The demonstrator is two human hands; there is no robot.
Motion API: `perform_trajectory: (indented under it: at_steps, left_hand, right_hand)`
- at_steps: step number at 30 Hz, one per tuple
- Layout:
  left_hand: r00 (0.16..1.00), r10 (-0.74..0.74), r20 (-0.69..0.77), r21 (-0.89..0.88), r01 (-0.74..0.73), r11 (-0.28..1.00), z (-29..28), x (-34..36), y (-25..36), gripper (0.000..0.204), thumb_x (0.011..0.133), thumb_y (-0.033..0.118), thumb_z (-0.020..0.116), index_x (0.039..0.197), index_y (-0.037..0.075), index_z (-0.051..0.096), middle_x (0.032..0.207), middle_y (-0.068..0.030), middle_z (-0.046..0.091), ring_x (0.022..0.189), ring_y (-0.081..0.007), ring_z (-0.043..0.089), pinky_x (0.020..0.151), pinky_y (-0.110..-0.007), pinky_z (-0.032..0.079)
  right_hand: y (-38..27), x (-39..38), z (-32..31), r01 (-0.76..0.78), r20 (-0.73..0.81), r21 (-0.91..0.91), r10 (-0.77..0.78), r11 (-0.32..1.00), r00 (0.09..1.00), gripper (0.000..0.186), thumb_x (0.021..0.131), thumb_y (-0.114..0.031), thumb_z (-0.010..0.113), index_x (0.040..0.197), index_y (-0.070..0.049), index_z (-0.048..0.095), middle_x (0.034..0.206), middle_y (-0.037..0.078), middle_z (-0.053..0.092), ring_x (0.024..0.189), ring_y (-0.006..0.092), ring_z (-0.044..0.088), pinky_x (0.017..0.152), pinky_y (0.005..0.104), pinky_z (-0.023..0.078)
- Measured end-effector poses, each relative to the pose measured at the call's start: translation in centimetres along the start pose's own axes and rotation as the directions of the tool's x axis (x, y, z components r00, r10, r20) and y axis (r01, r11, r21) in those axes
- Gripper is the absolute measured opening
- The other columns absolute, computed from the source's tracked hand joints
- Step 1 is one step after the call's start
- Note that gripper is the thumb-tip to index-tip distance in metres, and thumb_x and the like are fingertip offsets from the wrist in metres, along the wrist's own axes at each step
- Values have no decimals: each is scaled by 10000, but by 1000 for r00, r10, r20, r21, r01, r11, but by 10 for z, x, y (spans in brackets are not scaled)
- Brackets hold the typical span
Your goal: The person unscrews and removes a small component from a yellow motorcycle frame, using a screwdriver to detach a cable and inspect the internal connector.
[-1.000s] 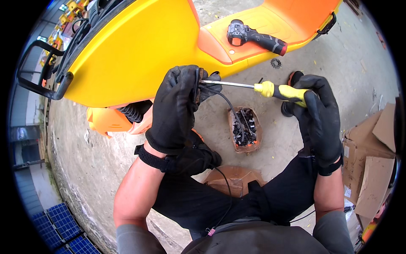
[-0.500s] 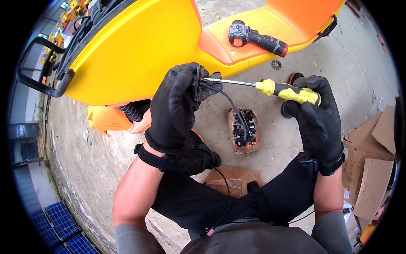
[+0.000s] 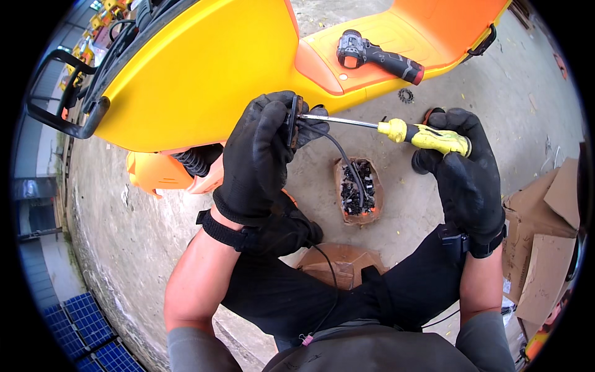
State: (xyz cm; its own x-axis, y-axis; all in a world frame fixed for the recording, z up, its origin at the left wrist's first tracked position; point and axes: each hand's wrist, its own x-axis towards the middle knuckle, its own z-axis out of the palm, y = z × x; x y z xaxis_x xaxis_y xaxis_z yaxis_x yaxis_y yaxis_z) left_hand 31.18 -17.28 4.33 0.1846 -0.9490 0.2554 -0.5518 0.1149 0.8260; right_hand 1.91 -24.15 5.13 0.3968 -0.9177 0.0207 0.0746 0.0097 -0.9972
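Note:
My left hand (image 3: pixel 259 149), in a black glove, is closed around a small flat dark part (image 3: pixel 294 123) held on edge. A dark cable (image 3: pixel 343 150) comes off that part and hangs down toward the floor. My right hand (image 3: pixel 469 162), gloved too, grips the yellow and black handle of a screwdriver (image 3: pixel 437 139). Its metal shaft runs left, and the tip meets the face of the dark part; my left fingers hide the far side of it.
A yellow and orange scooter-like body (image 3: pixel 204 74) fills the far side. On its footboard lies a cordless drill (image 3: pixel 378 56). A box of small dark parts (image 3: pixel 357 217) stands on the floor, near a toothed ring (image 3: pixel 405 95). Opened cardboard (image 3: pixel 545 276) is at right.
The screwdriver handle has turned about its length, showing more yellow now. Both hands stay nearly in place, with the tip still at the dark part.

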Motion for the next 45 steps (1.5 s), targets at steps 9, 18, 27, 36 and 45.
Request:
perform_trajectory:
  at_steps: [9, 18, 27, 36, 45]
  left_hand:
    - [998, -52, 22, -119, 54, 991, -2, -2, 3, 307, 1070, 178, 420, 1163, -38, 617, 1080, -107, 640, 986, -196, 657, 916, -321, 530]
    - [998, -56, -10, 29, 56, 998, -2, -3, 0, 307, 1073, 182, 420, 1182, -35, 606, 1089, -104, 643, 985, -198, 662, 917, -328, 541]
    - [1000, -9, 29, -49, 10, 999, -3, -1, -6, 303, 1075, 177, 416, 1195, -32, 599, 1107, -116, 643, 1011, -205, 668, 915, -334, 549]
    - [997, -66, 46, -33, 68, 997, -2, 0, 4, 330, 1082, 213, 406, 1190, -25, 607, 1092, -104, 652, 1007, -201, 667, 930, -342, 533]
    - [999, 2, -32, 106, 1, 994, -3, 1, -4, 340, 1077, 246, 425, 1179, -19, 612, 1066, -94, 652, 992, -189, 661, 916, -328, 528]
  right_hand:
    - [-4, 1, -10, -108, 41, 35, 106, 994, 993, 288, 1021, -234, 573, 1206, -23, 511, 1099, 98, 587, 827, 151, 580, 727, 248, 461]
    - [-16, 2, -6, -230, 69, -126, 240, 965, 968, 328, 1071, -281, 462, 1260, -17, 510, 1000, 82, 617, 750, 99, 558, 711, 246, 476]
    - [-5, 2, 2, -63, -31, -26, 62, 998, 998, 316, 997, -237, 619, 1214, -28, 524, 1073, 98, 596, 847, 139, 577, 751, 251, 484]
    - [5, 0, -5, -35, -6, 125, 36, 992, 999, 333, 1013, -231, 587, 1262, -25, 507, 1092, 91, 576, 836, 121, 560, 710, 218, 450]
    - [-4, 3, -14, -218, 99, 40, 213, 975, 972, 374, 1032, -269, 537, 1317, -32, 487, 1067, 92, 625, 800, 110, 628, 746, 235, 524]
